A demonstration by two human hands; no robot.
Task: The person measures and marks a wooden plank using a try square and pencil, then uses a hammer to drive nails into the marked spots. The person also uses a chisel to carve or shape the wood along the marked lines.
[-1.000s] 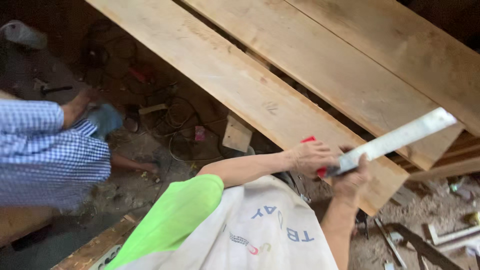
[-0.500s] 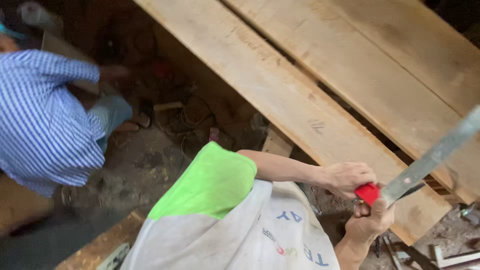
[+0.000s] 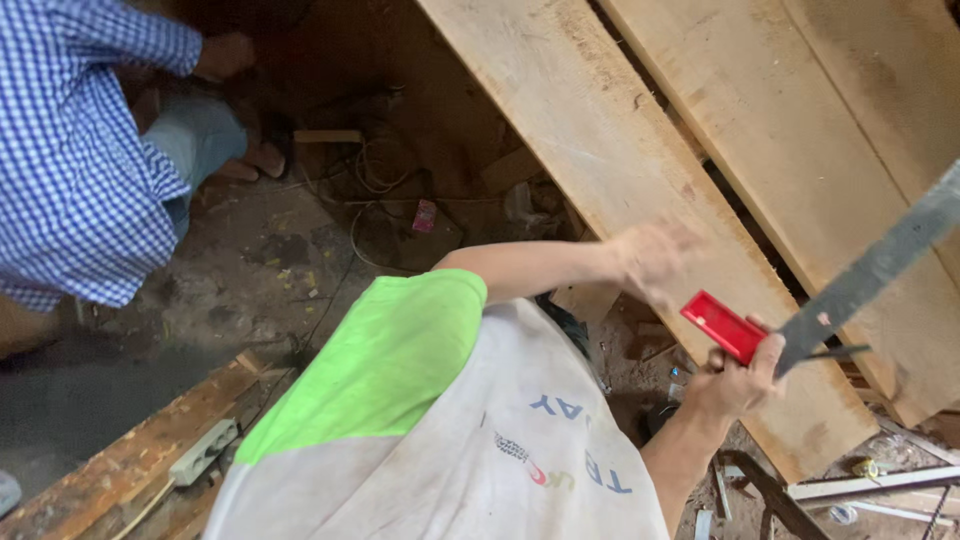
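My right hand (image 3: 735, 380) was closed around the red handle of a try square (image 3: 800, 320), fingers wrapped tight at the joint where the handle met the grey metal blade — the blade ran up and to the right, out past the edge of view. The tool hung in the air just above the nearest wooden plank (image 3: 640, 170), not resting on it. My left hand (image 3: 655, 262) hovered over that same plank, a little up and left of the red handle; it was blurred, so I could not tell whether its fingers were spread or curled, and it gripped nothing I could make out. Two more planks (image 3: 800, 110) lay beside the first, running the same way. At the upper left another person in a blue checked shirt (image 3: 70, 170) crouched over the dirt floor (image 3: 260, 260) — well apart from my hands.
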